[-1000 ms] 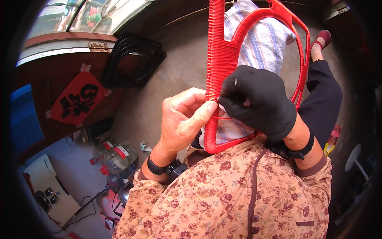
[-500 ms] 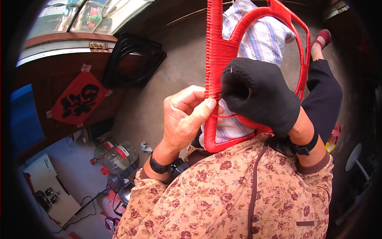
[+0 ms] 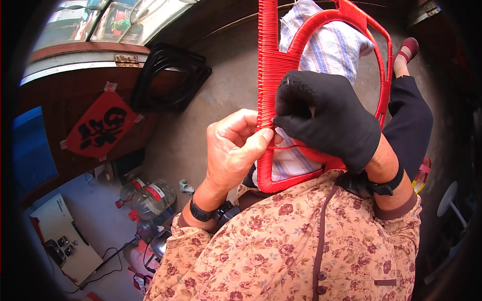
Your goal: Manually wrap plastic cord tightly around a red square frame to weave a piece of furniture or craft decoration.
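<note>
A red cord-wrapped frame (image 3: pixel 267 75) with a curved inner bar stands against my lap, tight turns of cord covering its left rail. My bare left hand (image 3: pixel 233 148) grips that rail low down, thumb and forefinger pinched at the lower turns. In a black glove, my right hand (image 3: pixel 326 120) is closed just to the right of the rail, its thumb side touching the wrapping. A loose strand of red cord (image 3: pixel 286 147) runs from the rail to beneath the glove. Whatever the gloved fingers hold is hidden. Striped cloth (image 3: pixel 326 50) lies behind the frame.
On the left are a black square ring-shaped stand (image 3: pixel 170 78), a door with a red paper diamond (image 3: pixel 103 128), large clear bottles (image 3: pixel 153 198) and a pale box-shaped appliance (image 3: pixel 65 241) with a cable. My outstretched leg (image 3: pixel 409 115) is at the right.
My gloved right hand has turned slightly, and its thumb side has come left onto the rail. My left hand keeps its pinch at the same place.
</note>
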### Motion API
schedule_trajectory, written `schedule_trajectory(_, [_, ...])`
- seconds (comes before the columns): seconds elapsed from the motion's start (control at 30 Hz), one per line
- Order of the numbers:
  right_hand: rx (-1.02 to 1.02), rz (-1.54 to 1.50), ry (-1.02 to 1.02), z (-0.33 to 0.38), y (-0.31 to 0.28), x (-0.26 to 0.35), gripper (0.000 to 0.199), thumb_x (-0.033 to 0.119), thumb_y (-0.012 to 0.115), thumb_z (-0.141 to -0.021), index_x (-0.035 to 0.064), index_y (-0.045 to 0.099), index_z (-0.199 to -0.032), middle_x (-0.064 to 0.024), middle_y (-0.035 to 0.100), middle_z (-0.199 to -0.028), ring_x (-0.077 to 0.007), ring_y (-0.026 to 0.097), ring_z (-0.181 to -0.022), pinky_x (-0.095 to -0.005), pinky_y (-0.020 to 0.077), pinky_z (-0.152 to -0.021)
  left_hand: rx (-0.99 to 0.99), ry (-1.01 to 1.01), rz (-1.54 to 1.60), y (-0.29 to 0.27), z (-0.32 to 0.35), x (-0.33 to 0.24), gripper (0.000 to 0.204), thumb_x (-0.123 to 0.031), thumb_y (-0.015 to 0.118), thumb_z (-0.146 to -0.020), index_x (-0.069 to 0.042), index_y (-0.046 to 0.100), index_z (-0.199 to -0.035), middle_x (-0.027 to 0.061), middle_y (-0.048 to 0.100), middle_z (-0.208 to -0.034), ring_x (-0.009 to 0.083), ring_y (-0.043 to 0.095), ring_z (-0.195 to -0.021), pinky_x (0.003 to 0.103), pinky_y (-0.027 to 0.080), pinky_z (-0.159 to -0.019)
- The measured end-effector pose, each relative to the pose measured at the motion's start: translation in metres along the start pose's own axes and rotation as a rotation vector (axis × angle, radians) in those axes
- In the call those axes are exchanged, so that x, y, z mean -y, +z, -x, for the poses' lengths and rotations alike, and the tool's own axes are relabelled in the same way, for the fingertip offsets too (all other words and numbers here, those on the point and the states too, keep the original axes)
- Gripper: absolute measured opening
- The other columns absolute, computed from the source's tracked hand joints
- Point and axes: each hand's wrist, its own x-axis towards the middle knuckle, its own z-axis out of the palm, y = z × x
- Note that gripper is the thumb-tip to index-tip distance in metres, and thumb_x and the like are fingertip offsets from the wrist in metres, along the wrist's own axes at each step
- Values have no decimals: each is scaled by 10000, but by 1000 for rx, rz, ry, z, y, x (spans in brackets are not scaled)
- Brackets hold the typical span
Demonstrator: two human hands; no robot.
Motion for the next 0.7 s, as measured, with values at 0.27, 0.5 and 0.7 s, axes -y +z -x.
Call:
schedule_trajectory(0.27, [113, 79, -32, -8, -8, 0, 180, 102, 717, -748, 51, 587, -862, -154, 620, -743, -345, 631, -687, -377, 504, -611, 46, -22, -8, -3, 1, -1, 180, -24, 597, -908, 73, 612, -1059, 106, 683, -940, 139, 666, -836, 277, 554, -770])
schedule_trajectory(0.5, [108, -20, -74, -9, -6, -6, 176, 97, 713, -752, 44, 591, -867, -166, 618, -769, -356, 626, -707, -376, 503, -618, 10, -38, -40, -3, -1, -3, 204, -124, 563, -913, 59, 634, -969, 135, 691, -866, 170, 678, -739, 291, 561, -733])
schedule_trajectory(0.7, [73, -20, -115, -3, -6, -6, 189, 7, 706, -737, 18, 606, -898, -113, 611, -717, -203, 589, -610, -307, 489, -603, -16, -75, 50, 3, -1, -4, 199, -120, 570, -888, 54, 640, -951, 126, 689, -833, 172, 678, -727, 300, 557, -721])
